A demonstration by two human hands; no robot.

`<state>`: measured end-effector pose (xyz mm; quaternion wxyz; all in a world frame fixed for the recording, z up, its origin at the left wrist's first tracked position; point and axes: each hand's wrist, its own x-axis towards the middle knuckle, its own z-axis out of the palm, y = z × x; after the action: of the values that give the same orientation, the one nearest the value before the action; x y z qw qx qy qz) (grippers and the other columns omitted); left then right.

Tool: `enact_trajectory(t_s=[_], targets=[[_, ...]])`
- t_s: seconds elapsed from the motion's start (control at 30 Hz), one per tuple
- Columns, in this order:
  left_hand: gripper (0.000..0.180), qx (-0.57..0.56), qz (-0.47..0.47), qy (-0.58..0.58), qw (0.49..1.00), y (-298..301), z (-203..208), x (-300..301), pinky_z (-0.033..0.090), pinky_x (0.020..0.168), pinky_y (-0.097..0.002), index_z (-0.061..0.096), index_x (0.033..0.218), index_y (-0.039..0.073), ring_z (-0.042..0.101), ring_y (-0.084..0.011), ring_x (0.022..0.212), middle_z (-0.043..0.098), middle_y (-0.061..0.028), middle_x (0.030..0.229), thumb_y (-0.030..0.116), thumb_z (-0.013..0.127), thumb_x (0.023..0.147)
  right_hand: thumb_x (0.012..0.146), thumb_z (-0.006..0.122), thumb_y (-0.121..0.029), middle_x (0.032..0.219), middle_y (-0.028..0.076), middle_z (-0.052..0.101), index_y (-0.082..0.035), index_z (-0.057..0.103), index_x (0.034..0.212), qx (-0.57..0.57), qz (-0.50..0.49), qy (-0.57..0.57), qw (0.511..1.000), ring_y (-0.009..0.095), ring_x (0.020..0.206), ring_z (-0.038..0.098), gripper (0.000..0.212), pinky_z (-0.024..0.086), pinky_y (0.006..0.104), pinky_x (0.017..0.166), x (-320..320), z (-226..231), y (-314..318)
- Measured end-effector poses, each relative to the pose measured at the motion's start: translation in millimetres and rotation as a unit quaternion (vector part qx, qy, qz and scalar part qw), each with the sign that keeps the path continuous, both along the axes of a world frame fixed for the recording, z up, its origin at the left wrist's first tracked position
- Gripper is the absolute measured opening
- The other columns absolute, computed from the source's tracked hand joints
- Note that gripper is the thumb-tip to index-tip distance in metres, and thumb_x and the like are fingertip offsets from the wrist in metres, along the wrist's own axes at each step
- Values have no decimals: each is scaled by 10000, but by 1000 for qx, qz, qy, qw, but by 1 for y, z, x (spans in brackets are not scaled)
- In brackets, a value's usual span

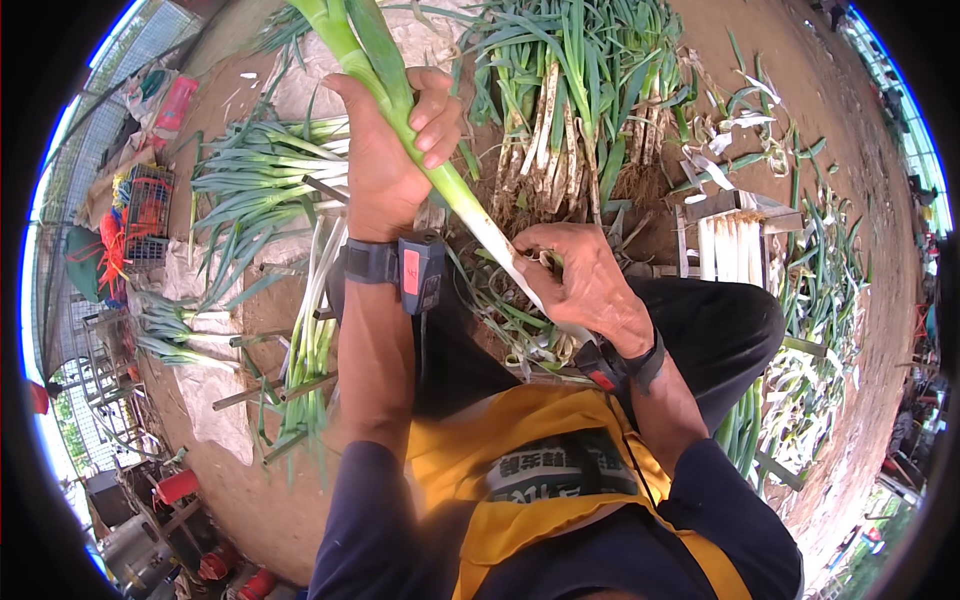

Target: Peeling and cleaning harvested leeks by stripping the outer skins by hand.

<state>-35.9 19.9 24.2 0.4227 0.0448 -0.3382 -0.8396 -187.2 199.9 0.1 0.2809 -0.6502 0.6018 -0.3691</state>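
A long green onion (462,197) lies slantwise in front of me, its green leaves toward the upper left and its white stalk toward the lower right. My left hand (392,150) is wrapped around the green part. My right hand (585,278) is closed on the white lower stalk, with thumb and fingers pinched against it. The stalk's lower end is mostly hidden by the right hand. Just beyond my hands stands a thick bunch of soil-stained green onions (555,140), roots downward.
Cleaner green onions (265,165) lie on pale sheeting at the left. More onions (312,350) rest across a low rack beside my left forearm. At the right, a small wooden frame (690,245) holds white stalks, and leaf trimmings (815,340) cover the soil.
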Motion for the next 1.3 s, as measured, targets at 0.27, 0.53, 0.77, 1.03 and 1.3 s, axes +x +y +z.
enact_trajectory(t_s=[0.27,0.53,0.77,1.03,1.3], targets=[[835,-6,40,-29,999,6,-3,-7,304,402,-210,589,980,-47,349,-74,522,386,21,636,749,355,886,731,637,15,720,151,627,-24,632,790,-102,-5,138,985,352,663,617,71,500,406,662,6,-2,-7],[803,12,78,-34,996,4,1,-2,303,405,-217,573,921,-20,364,-89,527,398,13,637,753,361,881,773,598,-5,773,169,668,20,655,857,-27,-54,-47,997,302,708,665,105,507,364,684,-3,-7,-8],[870,20,22,-39,999,5,3,-1,313,407,-225,563,895,-30,351,-84,504,368,23,608,791,276,880,862,618,-58,774,178,664,21,662,918,-95,-93,22,991,331,710,649,106,498,377,673,-26,-6,-30],[782,16,2,-24,1000,9,1,-4,338,435,-225,595,929,-23,365,-89,536,379,14,634,723,361,903,848,690,-221,1036,170,671,-3,617,1158,17,1,220,975,360,967,646,385,496,392,895,-66,-64,2],[797,-9,-11,9,1000,7,-3,-6,351,529,-265,608,940,-3,364,-118,591,390,10,663,755,371,871,862,716,-147,902,174,683,42,623,1126,65,56,-116,990,213,825,655,338,510,345,784,19,-13,-9]])
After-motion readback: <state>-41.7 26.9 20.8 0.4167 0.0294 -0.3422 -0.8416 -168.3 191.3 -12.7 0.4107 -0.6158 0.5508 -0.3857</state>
